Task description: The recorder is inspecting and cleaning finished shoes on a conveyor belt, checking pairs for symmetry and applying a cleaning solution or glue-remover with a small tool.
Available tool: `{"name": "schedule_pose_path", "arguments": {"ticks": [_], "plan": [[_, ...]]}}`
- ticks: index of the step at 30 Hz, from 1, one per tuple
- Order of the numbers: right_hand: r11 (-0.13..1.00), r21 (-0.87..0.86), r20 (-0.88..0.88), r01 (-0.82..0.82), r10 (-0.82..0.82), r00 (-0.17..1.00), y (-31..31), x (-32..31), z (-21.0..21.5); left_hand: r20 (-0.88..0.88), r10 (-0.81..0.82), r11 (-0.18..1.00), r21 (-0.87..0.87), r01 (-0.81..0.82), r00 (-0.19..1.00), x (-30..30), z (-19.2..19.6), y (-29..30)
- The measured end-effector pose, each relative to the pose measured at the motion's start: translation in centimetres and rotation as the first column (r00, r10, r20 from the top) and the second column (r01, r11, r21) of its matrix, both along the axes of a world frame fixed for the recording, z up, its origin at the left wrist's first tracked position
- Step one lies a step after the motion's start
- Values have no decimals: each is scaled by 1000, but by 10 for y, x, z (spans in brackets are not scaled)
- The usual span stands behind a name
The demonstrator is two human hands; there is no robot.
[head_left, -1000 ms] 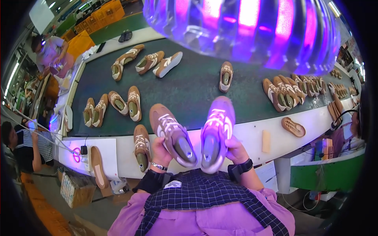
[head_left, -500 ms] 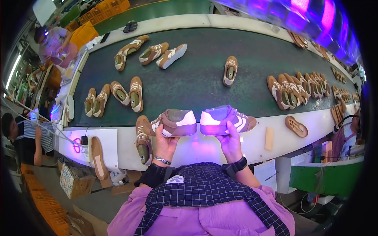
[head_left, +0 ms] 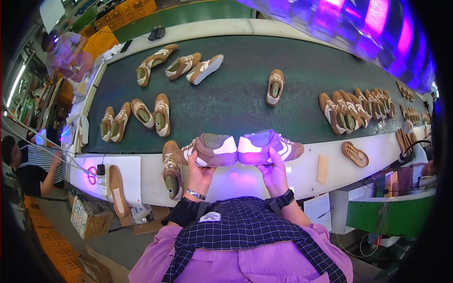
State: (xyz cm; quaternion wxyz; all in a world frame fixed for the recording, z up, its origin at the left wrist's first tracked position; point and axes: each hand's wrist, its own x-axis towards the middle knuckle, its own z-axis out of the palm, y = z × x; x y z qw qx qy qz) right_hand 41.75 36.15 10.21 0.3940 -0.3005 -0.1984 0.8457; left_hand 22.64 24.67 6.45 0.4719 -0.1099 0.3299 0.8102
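Observation:
My left hand (head_left: 200, 174) is closed round a brown sneaker (head_left: 207, 150) with white side stripes and a white heel patch, its toe to the left. In my right hand (head_left: 274, 175) is a matching sneaker (head_left: 269, 147), toe to the right and tinted violet by the light. The two heels face each other almost touching, above the white table edge. Close to my left hand stands another brown sneaker (head_left: 172, 177) with white laces, partly behind the held one.
Several brown sneakers (head_left: 161, 115) stand on the dark green belt (head_left: 226, 89), with a long row (head_left: 332, 113) at the right. A loose sole (head_left: 355, 154) and a tan strip (head_left: 322, 169) lie on the white ledge. People sit at the left; a violet-lit transparent cover hangs upper right.
Both hands have brought the sneakers slightly closer together, so the gap between their heels has narrowed. At the left, a person's arm has shifted.

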Motion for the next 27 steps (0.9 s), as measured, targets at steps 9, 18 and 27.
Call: {"name": "schedule_pose_path", "arguments": {"ticks": [9,18,27], "plan": [[1000,-24,44,-7,9,999,-1,1,-3,-26,2,1000,-24,-3,1000,0,2,-2],[999,-30,71,17,-15,997,-2,3,-8,-100,-10,1000,-24,8,995,0,2,-5],[1000,-2,96,-19,19,995,5,4,-14,-156,-45,999,-16,44,987,-1,4,-5]]}}
